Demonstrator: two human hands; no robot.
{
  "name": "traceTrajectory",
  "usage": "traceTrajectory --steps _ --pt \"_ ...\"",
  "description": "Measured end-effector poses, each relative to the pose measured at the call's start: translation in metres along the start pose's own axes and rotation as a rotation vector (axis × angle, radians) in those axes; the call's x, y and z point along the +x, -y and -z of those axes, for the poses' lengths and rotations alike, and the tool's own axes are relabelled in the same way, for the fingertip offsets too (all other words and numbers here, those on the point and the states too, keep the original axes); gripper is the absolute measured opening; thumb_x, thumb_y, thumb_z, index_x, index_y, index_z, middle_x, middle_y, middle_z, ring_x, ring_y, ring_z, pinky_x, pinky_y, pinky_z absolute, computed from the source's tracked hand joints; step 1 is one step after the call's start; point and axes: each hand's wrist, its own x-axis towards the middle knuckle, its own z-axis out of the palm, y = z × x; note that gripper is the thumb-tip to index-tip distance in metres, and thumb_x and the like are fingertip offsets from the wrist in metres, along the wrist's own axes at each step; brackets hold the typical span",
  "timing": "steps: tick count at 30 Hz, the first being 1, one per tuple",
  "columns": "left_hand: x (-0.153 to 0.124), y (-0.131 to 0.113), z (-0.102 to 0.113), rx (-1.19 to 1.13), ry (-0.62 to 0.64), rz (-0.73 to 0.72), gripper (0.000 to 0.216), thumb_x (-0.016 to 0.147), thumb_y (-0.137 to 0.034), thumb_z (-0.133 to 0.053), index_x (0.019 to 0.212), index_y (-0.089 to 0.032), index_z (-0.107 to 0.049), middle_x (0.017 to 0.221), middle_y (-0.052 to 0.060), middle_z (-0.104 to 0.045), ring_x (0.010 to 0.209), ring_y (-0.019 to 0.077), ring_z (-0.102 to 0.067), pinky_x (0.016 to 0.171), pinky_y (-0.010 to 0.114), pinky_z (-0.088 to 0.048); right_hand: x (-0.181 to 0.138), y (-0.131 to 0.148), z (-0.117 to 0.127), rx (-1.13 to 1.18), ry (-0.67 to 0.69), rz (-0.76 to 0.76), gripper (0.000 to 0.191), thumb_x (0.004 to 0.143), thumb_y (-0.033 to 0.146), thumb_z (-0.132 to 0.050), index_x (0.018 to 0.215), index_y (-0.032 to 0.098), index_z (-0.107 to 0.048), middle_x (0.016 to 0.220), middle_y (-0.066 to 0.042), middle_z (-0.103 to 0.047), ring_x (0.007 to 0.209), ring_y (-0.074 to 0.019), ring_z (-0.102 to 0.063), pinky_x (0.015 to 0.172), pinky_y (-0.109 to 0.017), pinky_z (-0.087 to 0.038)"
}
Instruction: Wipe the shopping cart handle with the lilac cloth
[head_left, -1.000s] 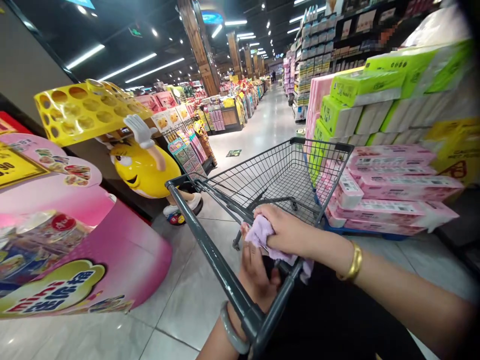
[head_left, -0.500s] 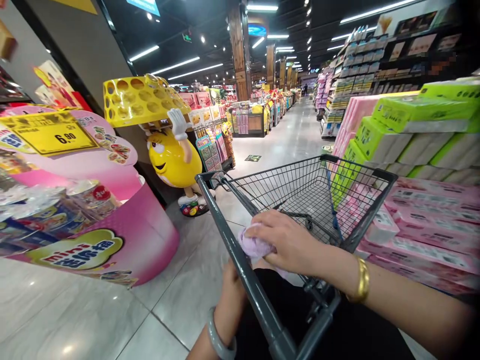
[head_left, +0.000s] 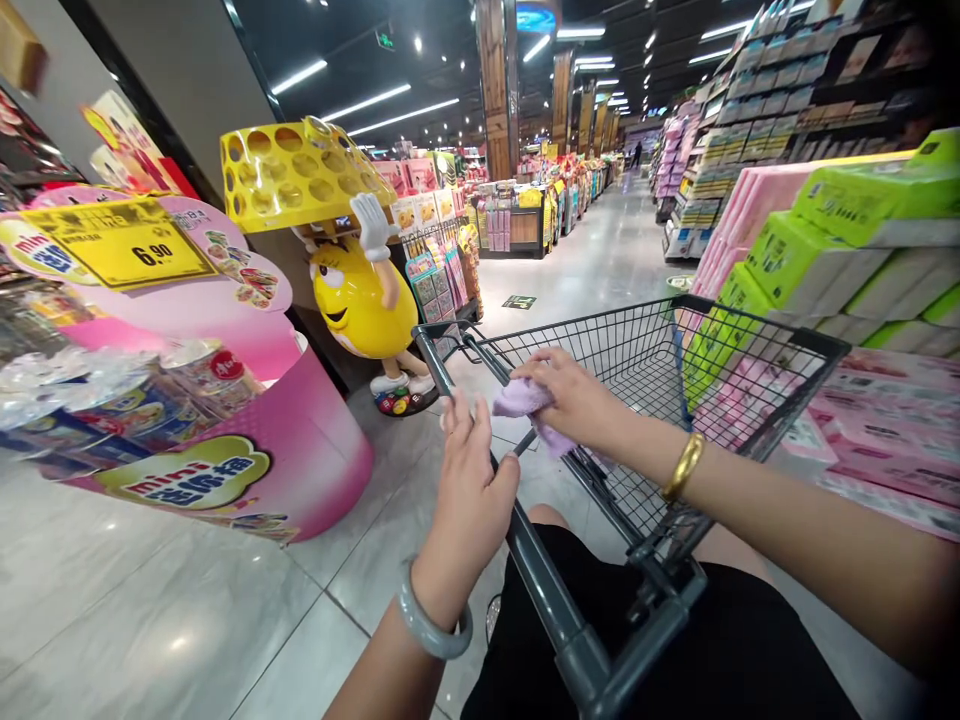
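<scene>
A shopping cart [head_left: 622, 340] of dark grey wire mesh stands right in front of me, its handle bar [head_left: 544, 570] running from my lap toward the upper left. My right hand [head_left: 570, 395], with a gold bangle at the wrist, is closed on a crumpled light purple cloth [head_left: 521, 398] just over the cart's near frame. Part of the cloth hangs below the fingers. My left hand [head_left: 471, 480], a pale bangle on its wrist, lies over the handle bar with its fingers stretched and its thumb apart. Nothing shows in it.
On the left stands a pink display bin [head_left: 322, 460] of packaged cups, with a yellow price sign [head_left: 150, 245]. Behind it is a yellow candy mascot [head_left: 367, 300]. Green tissue packs [head_left: 840, 215] and pink packs [head_left: 892, 400] are stacked at the right. A tiled aisle [head_left: 592, 230] runs ahead.
My left hand has risen from beneath the handle bar to lie over it, fingers stretched. My right hand has lifted the purple cloth up and away from the bar. The view has shifted slightly.
</scene>
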Motion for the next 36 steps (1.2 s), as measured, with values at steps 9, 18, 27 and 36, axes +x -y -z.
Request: traceTrajectory --steps 9,18,27,36 --pt "-0.008 -0.012 0.002 0.075 -0.301 -0.039 0.063 0.093 -0.026 -0.06 0.147 -0.02 -0.028 0.155 0.018 -0.033 0.148 0.0294 -0.031 0.121 0.056 -0.029 0.073 0.036 -0.025 0.215 0.215 0.415 0.056 0.068 -0.005 -0.053 0.116 0.022 -0.065 0.116 -0.005 -0.064 0.118 -0.0207 -0.054 0.107 -0.039 -0.041" --pt "-0.017 -0.02 0.015 -0.075 0.025 -0.514 0.032 0.1 -0.035 -0.036 0.094 -0.023 -0.065 0.11 0.008 -0.069 0.109 0.0221 -0.062 0.105 0.043 -0.043 0.131 0.04 -0.062 0.057 0.342 0.498 0.05 0.074 0.002 -0.062 0.117 0.027 -0.07 0.116 -0.004 -0.062 0.11 -0.0207 -0.054 0.099 -0.036 -0.042" --pt "-0.012 -0.015 0.006 -0.062 0.175 -0.613 0.051 0.097 -0.039 -0.025 0.064 -0.021 -0.059 0.055 0.002 -0.054 0.057 0.0154 -0.046 0.072 0.039 -0.037 0.12 0.053 -0.061 -0.185 0.409 0.53 0.034 0.082 0.01 -0.065 0.111 0.028 -0.071 0.113 -0.004 -0.064 0.104 -0.0215 -0.054 0.093 -0.036 -0.039" --pt "0.016 0.004 0.02 -0.083 0.269 -0.549 0.04 0.097 -0.031 -0.032 0.064 -0.02 -0.051 0.062 0.002 -0.058 0.062 0.0155 -0.049 0.065 0.035 -0.034 0.087 0.071 -0.013 -0.221 0.471 0.409 0.026 0.088 0.01 -0.06 0.106 0.025 -0.072 0.1 -0.004 -0.064 0.09 -0.0184 -0.057 0.081 -0.03 -0.041"
